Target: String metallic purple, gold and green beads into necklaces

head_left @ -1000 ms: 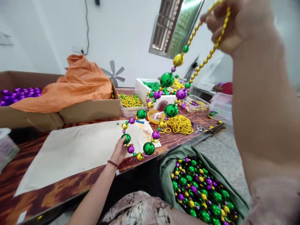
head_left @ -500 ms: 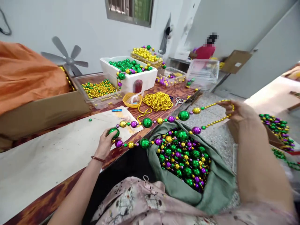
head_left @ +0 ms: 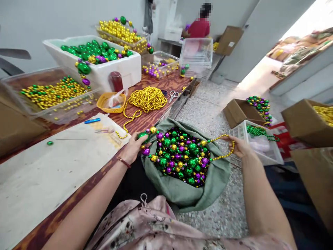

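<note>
Between my two hands stretches a bead necklace (head_left: 153,130) of green, gold and purple balls, low over a green cloth sack (head_left: 218,178). My left hand (head_left: 135,147) grips it at a large green ball by the sack's left rim. At the other end, my right hand (head_left: 236,146) pinches the loop of small gold beads, just past the right rim. Similar beads (head_left: 179,163) fill the sack, so the necklace's middle is hard to tell from the pile. Gold bead strands (head_left: 148,99) lie heaped on the table beside a yellow basket (head_left: 110,107).
On the table stand a white foam box (head_left: 127,73) of green balls and a clear bin (head_left: 31,104) of small beads. Scissors (head_left: 173,95) and a blue marker (head_left: 92,121) lie nearby. Cartons (head_left: 234,114) and a white crate (head_left: 270,154) stand right. A person (head_left: 200,27) is at the back.
Both hands have lowered the necklace from above the table edge onto the sack's opening, still holding both ends. The view has turned right, bringing more cartons and the crate into sight.
</note>
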`<control>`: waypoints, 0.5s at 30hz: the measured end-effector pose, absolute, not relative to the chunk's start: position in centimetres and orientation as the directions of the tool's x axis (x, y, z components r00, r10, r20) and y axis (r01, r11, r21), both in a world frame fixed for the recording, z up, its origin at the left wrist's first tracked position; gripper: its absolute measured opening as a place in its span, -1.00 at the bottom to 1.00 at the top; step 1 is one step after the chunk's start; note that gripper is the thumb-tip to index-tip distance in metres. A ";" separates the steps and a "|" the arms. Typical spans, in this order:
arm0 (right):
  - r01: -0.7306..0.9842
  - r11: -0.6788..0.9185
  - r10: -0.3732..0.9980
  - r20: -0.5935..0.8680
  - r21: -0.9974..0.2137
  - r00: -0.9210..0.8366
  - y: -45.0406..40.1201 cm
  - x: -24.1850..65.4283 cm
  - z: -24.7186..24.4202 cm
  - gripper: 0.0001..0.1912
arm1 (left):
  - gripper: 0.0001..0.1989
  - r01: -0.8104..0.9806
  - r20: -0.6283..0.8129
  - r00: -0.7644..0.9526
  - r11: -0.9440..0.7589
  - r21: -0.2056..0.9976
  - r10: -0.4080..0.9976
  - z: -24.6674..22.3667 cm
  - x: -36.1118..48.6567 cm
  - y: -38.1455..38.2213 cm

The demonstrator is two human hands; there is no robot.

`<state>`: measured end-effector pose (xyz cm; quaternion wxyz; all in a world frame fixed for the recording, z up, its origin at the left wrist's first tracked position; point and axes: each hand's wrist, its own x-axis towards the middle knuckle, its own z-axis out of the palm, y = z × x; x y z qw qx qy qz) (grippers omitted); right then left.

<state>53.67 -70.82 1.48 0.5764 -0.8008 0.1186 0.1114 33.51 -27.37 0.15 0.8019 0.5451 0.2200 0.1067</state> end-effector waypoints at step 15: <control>-0.340 -0.788 -0.131 -0.400 -0.513 0.907 -66.1 51.8 -15.6 -0.83 | -0.48 0.358 -0.438 0.895 -0.730 0.582 0.090 -7.1 37.0 -31.7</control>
